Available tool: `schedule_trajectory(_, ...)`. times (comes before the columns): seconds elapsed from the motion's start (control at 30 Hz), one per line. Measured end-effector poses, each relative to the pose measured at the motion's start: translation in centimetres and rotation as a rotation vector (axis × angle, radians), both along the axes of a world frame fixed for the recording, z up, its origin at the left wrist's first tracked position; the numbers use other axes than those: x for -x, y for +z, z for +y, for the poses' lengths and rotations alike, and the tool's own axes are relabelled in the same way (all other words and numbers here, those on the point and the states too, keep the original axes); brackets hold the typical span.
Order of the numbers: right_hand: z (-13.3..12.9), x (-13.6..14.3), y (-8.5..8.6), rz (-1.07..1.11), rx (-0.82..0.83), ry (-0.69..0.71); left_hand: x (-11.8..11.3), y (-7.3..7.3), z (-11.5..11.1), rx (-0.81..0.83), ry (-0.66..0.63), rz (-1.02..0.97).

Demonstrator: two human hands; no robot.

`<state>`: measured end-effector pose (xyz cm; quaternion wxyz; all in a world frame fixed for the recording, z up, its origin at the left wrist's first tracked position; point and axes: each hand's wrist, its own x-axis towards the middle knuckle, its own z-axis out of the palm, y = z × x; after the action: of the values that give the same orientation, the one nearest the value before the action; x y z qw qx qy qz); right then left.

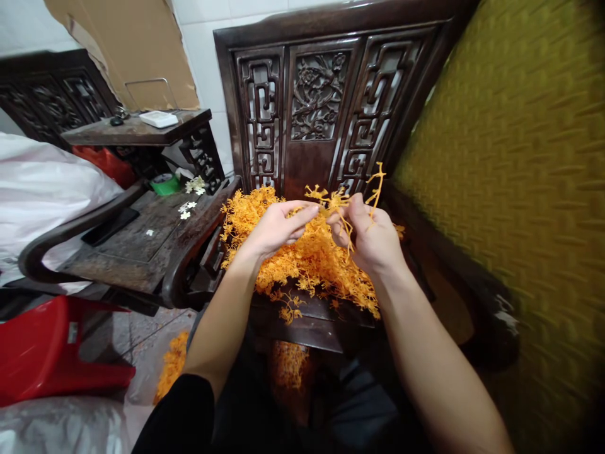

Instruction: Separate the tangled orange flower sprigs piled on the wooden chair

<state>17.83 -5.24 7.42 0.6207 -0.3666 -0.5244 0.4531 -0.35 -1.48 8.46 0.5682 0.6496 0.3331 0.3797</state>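
Note:
Both hands are raised over a heap of orange plastic flower pieces [312, 252] on the seat of a dark carved wooden chair [312, 167]. My left hand [286, 228] pinches the edge of an orange flower piece [338, 200] between thumb and fingers. My right hand [371, 233] is closed on the same cluster from the other side, and a thin branching orange stem [378, 183] sticks up past its thumb. The fingers partly hide where the pieces meet. One small orange sprig [289, 309] lies at the seat's front edge.
To the left stands another wooden chair [127, 246] with green tape [165, 183] and pale flower pieces [188, 209] on it. A red plastic stool [51, 353] and a bag of orange pieces [172, 366] are on the floor. A yellow-green textured surface [520, 189] rises at right.

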Motion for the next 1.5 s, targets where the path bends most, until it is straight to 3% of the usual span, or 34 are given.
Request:
schedule_trajectory(0.3,-0.5,0.5,0.1,-0.003,0.028,0.072,-0.2,1.1,-1.7,-0.266,0.141,0.078)
schedule_trajectory(0.5,-0.6,0.8,0.0,-0.052,-0.055,-0.091,-0.5,2.1,-2.8,-0.418,0.196,0.145)
schedule_trajectory(0.63,-1.0,1.0,0.4,-0.157,-0.118,-0.221,-0.9,2.3,-3.1,-0.433,0.150,0.104)
schedule_trajectory(0.8,-1.2,0.9,0.3,-0.135,-0.129,-0.148,-0.9,2.0,-3.0,-0.491,0.208,0.206)
schedule_trajectory(0.9,-1.3,1.4,0.1,0.027,-0.128,-0.008,-1.1,1.8,-2.8,-0.429,0.117,0.144)
schedule_trajectory(1.03,-1.2,1.6,0.5,0.222,-0.054,0.159,-1.5,1.2,-2.8,-0.181,-0.121,-0.126)
schedule_trajectory(1.17,-0.3,-1.3,1.6,0.353,-0.098,0.125,-0.3,1.3,-2.9,-0.132,-0.366,-0.435)
schedule_trajectory(1.3,-0.2,-3.4,1.8,0.298,-0.130,0.058,1.5,1.7,-2.1,-0.157,-0.227,-0.470)
schedule_trajectory(1.5,-1.4,-1.2,0.5,0.000,-0.126,0.033,0.7,1.0,-0.8,0.008,-0.026,-0.327)
